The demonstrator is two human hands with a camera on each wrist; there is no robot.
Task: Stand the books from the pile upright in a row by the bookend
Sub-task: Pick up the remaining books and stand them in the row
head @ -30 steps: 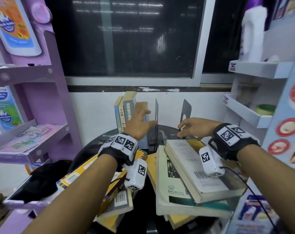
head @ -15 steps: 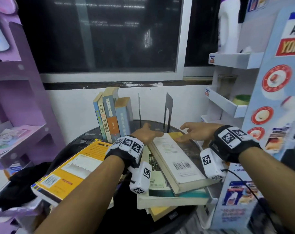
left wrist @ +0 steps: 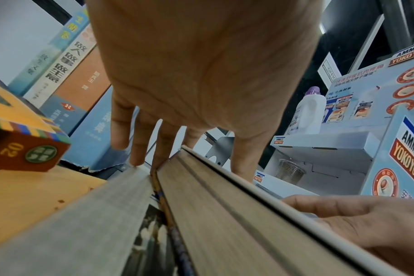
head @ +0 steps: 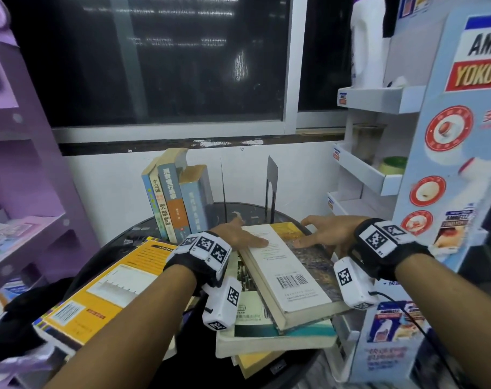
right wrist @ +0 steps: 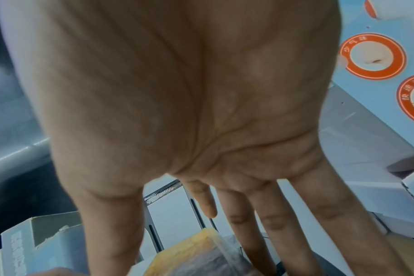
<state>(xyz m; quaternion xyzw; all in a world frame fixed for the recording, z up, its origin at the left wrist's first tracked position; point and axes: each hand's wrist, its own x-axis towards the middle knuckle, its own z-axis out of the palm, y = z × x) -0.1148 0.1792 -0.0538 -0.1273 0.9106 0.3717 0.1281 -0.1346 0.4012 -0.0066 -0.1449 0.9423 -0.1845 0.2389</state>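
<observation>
Since the earlier frame both your hands have settled lower onto the top book (head: 292,276). Left hand (head: 238,234) and right hand (head: 328,234) are open, fingers straight, thumbs on its cover. It lies flat on the pile (head: 275,341) on the surface (head: 132,237), near the bookend (head: 272,178). Upright books (head: 177,200) stand left of that.

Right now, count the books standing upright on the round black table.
4, left to right on the round black table: thin blue book, cream-spined book, tall blue-and-orange book, pale blue book. Others may hide behind.
</observation>
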